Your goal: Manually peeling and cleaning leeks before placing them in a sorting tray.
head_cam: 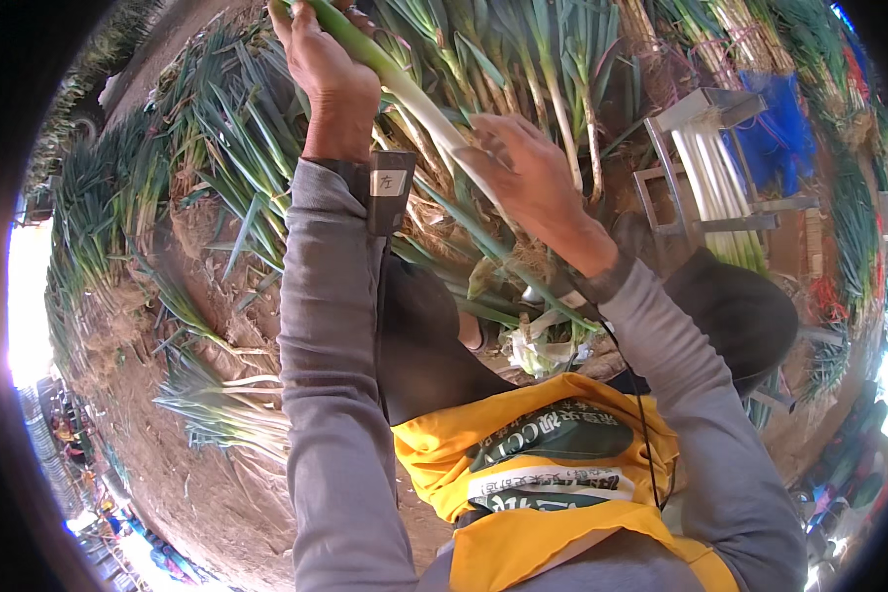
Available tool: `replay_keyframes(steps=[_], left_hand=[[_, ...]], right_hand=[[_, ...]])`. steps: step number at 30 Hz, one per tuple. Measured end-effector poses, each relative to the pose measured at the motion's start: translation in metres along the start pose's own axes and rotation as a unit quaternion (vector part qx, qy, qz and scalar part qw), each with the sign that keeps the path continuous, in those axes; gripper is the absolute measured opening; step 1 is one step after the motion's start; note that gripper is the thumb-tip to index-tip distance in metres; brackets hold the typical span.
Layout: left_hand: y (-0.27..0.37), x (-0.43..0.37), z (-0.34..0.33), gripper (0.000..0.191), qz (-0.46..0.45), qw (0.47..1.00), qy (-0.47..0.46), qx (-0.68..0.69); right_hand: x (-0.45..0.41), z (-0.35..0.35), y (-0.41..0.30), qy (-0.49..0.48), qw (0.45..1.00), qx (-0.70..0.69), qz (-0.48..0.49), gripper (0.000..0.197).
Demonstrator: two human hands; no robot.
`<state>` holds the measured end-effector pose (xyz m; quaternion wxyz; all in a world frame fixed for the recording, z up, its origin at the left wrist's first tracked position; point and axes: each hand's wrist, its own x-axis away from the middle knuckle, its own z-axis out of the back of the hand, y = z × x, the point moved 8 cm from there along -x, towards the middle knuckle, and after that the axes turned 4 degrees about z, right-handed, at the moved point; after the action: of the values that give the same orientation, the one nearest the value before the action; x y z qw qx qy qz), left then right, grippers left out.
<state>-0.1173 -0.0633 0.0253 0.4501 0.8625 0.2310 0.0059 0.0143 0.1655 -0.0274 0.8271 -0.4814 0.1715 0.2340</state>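
Note:
My left hand (325, 59) is closed round the green upper part of a large scallion (414, 96) at the top of the view. The scallion slants down to the right, its white shank passing at my right hand (522, 170). That hand is bent beside the shank, slightly blurred; whether its fingers grip the shank cannot be told. Below it lie dry roots (529, 259) and a pile of pale peeled leaves (536, 351). Many unpeeled scallions (555, 96) lie beyond my hands. A dark device is strapped at my left wrist.
At right, a metal frame (666, 177) holds a bundle of white-stemmed scallions (710, 177), with blue plastic (773, 140) beside it. More scallions (229, 414) lie on the earth floor at left. My knees and a yellow apron (562, 444) are close below my hands.

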Motion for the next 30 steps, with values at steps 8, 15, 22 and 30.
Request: replay_keyframes(steps=[8, 15, 22, 30], left_hand=[[-0.005, -0.001, -0.014, 0.025, 0.078, 0.983, -0.141, 0.085], [-0.023, 0.026, -0.043, 0.028, 0.106, 0.961, -0.239, 0.090], [-0.030, 0.046, -0.063, 0.032, 0.105, 0.951, -0.272, 0.104], [-0.019, 0.065, -0.080, 0.034, 0.124, 0.942, -0.296, 0.094]], right_hand=[[-0.028, -0.005, 0.003, -0.021, 0.999, -0.027, -0.041, 0.036], [-0.041, 0.015, 0.008, -0.038, 0.993, -0.101, -0.056, 0.029], [-0.038, 0.021, 0.035, -0.091, 0.976, -0.137, -0.144, 0.025], [-0.027, 0.015, 0.002, -0.155, 0.985, -0.058, -0.044, 0.016]])
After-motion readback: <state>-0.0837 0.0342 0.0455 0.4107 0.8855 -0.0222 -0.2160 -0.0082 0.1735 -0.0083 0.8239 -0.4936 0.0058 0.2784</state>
